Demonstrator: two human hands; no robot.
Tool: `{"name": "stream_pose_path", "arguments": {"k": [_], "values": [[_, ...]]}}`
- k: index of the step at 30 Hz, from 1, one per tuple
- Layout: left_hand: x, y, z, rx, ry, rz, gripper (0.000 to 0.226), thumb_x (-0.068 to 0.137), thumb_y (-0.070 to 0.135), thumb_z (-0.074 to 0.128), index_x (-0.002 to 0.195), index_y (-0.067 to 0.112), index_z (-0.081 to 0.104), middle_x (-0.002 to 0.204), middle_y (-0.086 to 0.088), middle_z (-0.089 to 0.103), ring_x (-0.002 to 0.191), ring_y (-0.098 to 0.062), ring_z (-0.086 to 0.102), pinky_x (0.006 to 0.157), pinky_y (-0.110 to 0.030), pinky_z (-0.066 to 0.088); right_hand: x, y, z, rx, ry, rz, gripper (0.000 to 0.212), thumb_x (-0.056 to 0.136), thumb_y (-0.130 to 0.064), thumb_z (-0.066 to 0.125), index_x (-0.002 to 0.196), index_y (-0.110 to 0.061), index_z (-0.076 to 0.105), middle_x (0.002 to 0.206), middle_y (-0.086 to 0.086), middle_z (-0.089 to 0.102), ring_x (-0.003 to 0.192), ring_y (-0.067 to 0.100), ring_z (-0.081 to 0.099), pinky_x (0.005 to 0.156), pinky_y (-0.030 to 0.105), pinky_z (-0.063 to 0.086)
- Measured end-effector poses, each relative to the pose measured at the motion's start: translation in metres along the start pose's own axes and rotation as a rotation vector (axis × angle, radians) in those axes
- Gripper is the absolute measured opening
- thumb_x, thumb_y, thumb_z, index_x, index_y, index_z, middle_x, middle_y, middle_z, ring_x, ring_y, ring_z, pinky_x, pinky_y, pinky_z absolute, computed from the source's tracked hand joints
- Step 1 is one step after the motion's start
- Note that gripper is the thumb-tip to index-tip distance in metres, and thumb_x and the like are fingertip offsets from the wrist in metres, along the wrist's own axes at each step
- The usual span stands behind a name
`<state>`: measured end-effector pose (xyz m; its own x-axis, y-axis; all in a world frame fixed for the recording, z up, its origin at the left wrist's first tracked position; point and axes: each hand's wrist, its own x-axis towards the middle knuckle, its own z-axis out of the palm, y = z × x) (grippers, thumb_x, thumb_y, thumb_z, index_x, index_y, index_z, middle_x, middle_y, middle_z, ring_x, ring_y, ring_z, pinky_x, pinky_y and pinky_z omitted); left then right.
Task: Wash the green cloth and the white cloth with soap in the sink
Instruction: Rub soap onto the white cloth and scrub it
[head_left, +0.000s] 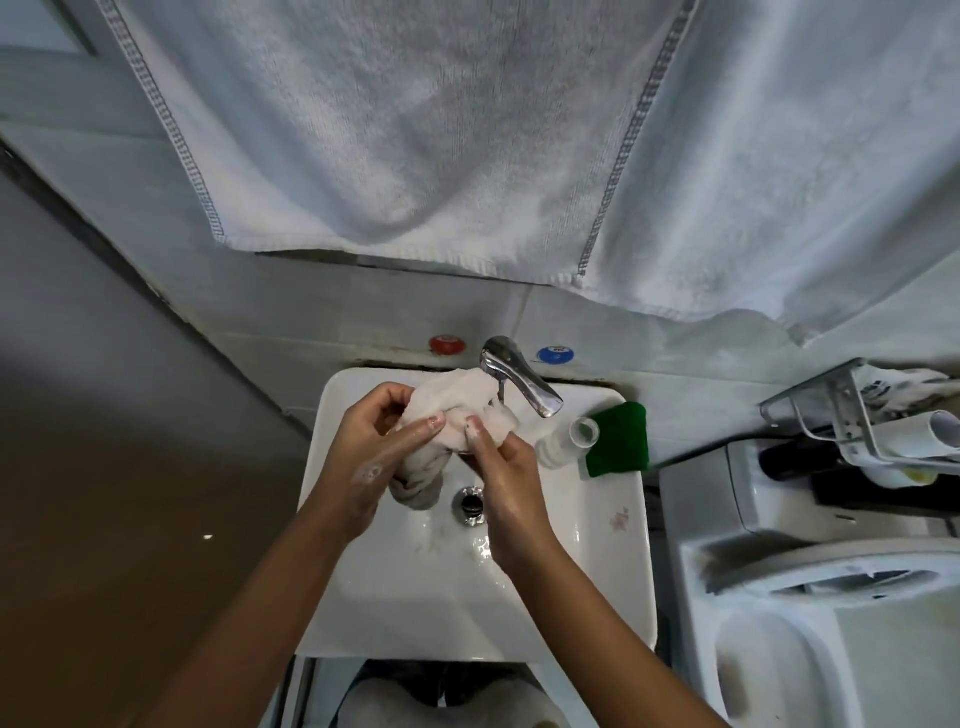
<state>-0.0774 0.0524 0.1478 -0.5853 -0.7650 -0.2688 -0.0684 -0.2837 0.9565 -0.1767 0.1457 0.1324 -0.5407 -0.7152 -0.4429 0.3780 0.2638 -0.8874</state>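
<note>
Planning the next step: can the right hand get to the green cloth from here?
Probably yes, once it lets go: the right hand grips the white cloth. The green cloth lies on the sink rim, with only a bottle between.

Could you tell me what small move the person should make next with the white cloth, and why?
Probably keep rubbing the white cloth between both hands over the sink. The left hand and right hand both grip it bunched below the tap, suds show on the left hand, and the green cloth lies on the rim.
</note>
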Motion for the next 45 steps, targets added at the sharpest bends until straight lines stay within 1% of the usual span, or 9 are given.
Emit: {"name": "stream_pose_path", "arguments": {"k": [4,11,15,22,25,29,34,38,45], "values": [[0.003,-0.002,-0.011,0.091,0.128,0.030,0.021,0.065,0.021,0.072,0.074,0.012,0.055,0.071,-0.004,0.056,0.068,-0.015,0.054,0.060,-0.026,0.043,0.002,0.003,0.004,-0.090,0.125,-0.073,0.048,0.096,-0.036,0.053,0.096,0.012,0.063,0.101,0.034,0.062,0.099,0.045,0.059,0.088,0.051,0.050],[0.003,-0.002,-0.024,0.220,0.242,0.133,0.030,0.079,-0.002,0.069,0.067,0.015,0.046,0.062,0.003,0.038,0.055,-0.005,0.033,0.048,-0.017,0.030,0.003,-0.011,-0.001,-0.117,0.190,-0.125,0.044,0.097,-0.031,0.050,0.077,0.006,0.060,0.077,0.027,0.062,0.071,0.028,0.059,0.076,0.045,0.054],[0.001,0.004,-0.032,0.212,0.315,0.167,0.029,0.081,0.000,0.068,0.068,0.015,0.047,0.058,0.007,0.040,0.049,0.000,0.034,0.046,-0.013,0.029,0.003,-0.023,-0.005,-0.030,0.201,-0.156,0.042,0.099,-0.025,0.047,0.093,0.015,0.058,0.081,0.018,0.064,0.077,0.023,0.066,0.068,0.027,0.058],[-0.001,0.016,-0.034,0.349,-0.001,-0.120,0.031,0.076,0.004,0.075,0.090,0.020,0.054,0.078,-0.014,0.050,0.065,-0.015,0.048,0.055,-0.018,0.040,0.006,-0.045,0.000,0.130,0.056,-0.035,0.022,0.102,-0.032,0.040,0.088,-0.020,0.052,0.081,-0.003,0.059,0.073,0.005,0.057,0.055,0.014,0.049],[0.000,0.016,-0.042,0.403,-0.171,-0.257,0.048,0.068,0.014,0.079,0.107,0.034,0.057,0.092,-0.017,0.054,0.081,-0.023,0.051,0.073,-0.030,0.041,0.010,-0.048,0.001,0.132,0.022,0.028,0.017,0.101,-0.036,0.040,0.091,-0.028,0.052,0.093,-0.005,0.060,0.086,0.006,0.058,0.062,0.016,0.049],[-0.002,0.013,-0.038,0.418,-0.358,-0.283,0.059,0.069,0.015,0.080,0.117,0.036,0.051,0.112,-0.005,0.061,0.097,-0.019,0.059,0.076,-0.021,0.049,0.014,-0.051,0.003,0.196,-0.022,0.106,0.014,0.100,-0.030,0.045,0.100,-0.026,0.058,0.099,-0.004,0.066,0.092,0.008,0.063,0.073,0.021,0.050],[0.000,-0.001,-0.032,0.343,-0.300,-0.303,0.034,0.079,0.008,0.074,0.108,0.016,0.058,0.097,0.003,0.067,0.087,-0.010,0.064,0.070,-0.015,0.051,0.011,-0.064,0.001,0.368,-0.056,0.101,0.014,0.101,-0.018,0.044,0.103,-0.015,0.057,0.068,-0.005,0.072,0.060,0.003,0.068,0.053,0.016,0.052],[0.002,-0.014,-0.034,0.462,-0.332,-0.234,0.023,0.080,0.036,0.073,0.092,0.017,0.069,0.073,-0.001,0.056,0.067,-0.009,0.049,0.065,-0.025,0.038,0.014,-0.069,0.001,0.478,-0.079,0.139,0.017,0.098,-0.023,0.047,0.109,-0.014,0.056,0.070,-0.001,0.065,0.066,0.007,0.063,0.062,0.021,0.054],[0.005,-0.030,-0.011,0.388,-0.315,-0.065,0.054,0.079,0.015,0.075,0.108,0.047,0.043,0.117,0.012,0.056,0.101,0.011,0.054,0.083,-0.012,0.047,0.017,-0.072,-0.004,0.589,-0.185,0.134,0.040,0.081,-0.031,0.057,0.113,-0.008,0.055,0.093,0.008,0.060,0.091,0.019,0.059,0.086,0.032,0.052]]}}
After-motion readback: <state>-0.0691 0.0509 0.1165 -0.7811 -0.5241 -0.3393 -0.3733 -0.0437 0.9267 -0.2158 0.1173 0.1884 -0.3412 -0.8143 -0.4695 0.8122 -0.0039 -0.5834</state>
